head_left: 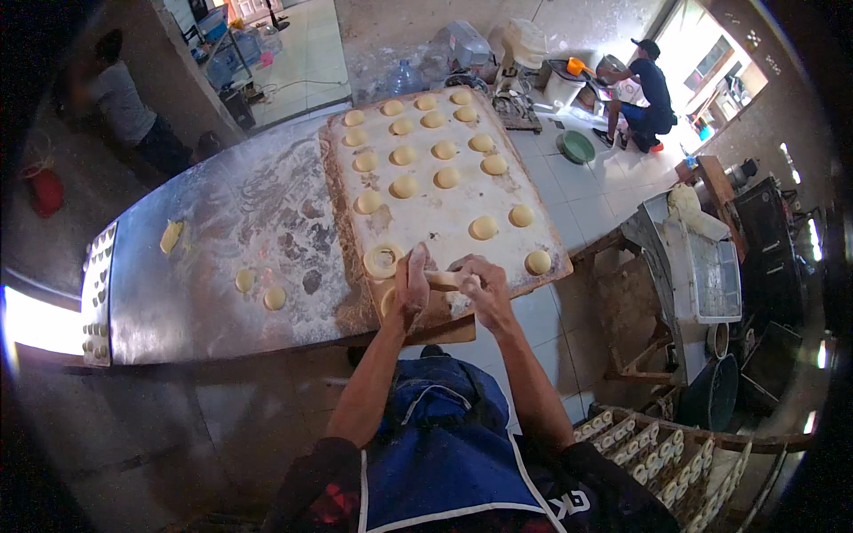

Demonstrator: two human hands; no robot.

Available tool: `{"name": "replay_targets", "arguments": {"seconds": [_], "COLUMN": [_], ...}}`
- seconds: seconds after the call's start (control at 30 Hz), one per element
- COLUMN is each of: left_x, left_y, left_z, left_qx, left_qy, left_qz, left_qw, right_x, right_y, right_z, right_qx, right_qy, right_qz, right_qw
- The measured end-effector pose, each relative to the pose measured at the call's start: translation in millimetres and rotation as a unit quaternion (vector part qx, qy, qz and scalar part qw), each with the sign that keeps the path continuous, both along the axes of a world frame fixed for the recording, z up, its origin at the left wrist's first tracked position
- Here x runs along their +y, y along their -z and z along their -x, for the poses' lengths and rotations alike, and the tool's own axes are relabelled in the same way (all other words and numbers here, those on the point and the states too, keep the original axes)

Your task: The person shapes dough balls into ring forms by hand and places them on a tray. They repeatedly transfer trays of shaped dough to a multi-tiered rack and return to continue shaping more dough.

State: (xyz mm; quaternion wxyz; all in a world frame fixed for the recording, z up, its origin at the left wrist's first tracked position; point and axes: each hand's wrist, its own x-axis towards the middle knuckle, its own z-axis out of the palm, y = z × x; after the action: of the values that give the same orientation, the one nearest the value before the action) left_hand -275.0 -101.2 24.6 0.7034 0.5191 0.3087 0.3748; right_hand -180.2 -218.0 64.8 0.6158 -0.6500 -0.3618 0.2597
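Observation:
Both my hands, dusted with flour, are closed on a piece of dough [443, 281] stretched between them over the near edge of a floured board [426, 226]. My left hand [413, 282] grips its left end, and my right hand [484, 289] its right end; the fingers partly hide its shape. Just left of my left hand lies a dough ring [370, 264] with a hole in it. Another dough piece [387, 303] is partly hidden behind that hand. Farther up the board sit several round dough balls [404, 186]. One dough ball [538, 261] rests near the right corner.
On the metal table [195, 293] left of the board are two dough balls [274, 298], scattered flour and a yellowish scrap [171, 236]. Trays of dough rings [657, 462] stand at lower right. A person [649, 98] crouches by a green basin [576, 147]; another person [133, 115] stands far left.

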Motion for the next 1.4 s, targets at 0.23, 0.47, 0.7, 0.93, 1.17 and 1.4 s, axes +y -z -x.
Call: {"name": "replay_targets", "arguments": {"seconds": [0.23,0.47,0.7,0.93,1.17,1.4], "left_x": [4,9,14,77,113,132], "left_y": [4,5,-23,-17,-5,2], "left_z": [-18,6,41,227,305,311], "left_qx": [0.428,0.303,0.247,0.315,0.341,0.330], "left_qy": [0.057,0.167,0.046,-0.146,-0.223,-0.164], "left_qz": [-0.370,-0.435,-0.407,-0.309,-0.269,-0.237], "left_qw": [0.822,0.831,0.878,0.885,0.873,0.899], "right_x": [-20,22,63,64,226,316], "right_y": [18,46,46,-12,33,86], "right_z": [-4,-77,-141,-101,74,168], "right_qx": [-0.259,-0.528,-0.483,-0.298,-0.203,-0.413], "right_qy": [0.124,0.131,-0.073,-0.131,-0.354,-0.263], "right_qz": [0.242,0.111,0.333,0.241,0.119,0.268], "right_qw": [0.927,0.831,0.806,0.914,0.905,0.830]}}
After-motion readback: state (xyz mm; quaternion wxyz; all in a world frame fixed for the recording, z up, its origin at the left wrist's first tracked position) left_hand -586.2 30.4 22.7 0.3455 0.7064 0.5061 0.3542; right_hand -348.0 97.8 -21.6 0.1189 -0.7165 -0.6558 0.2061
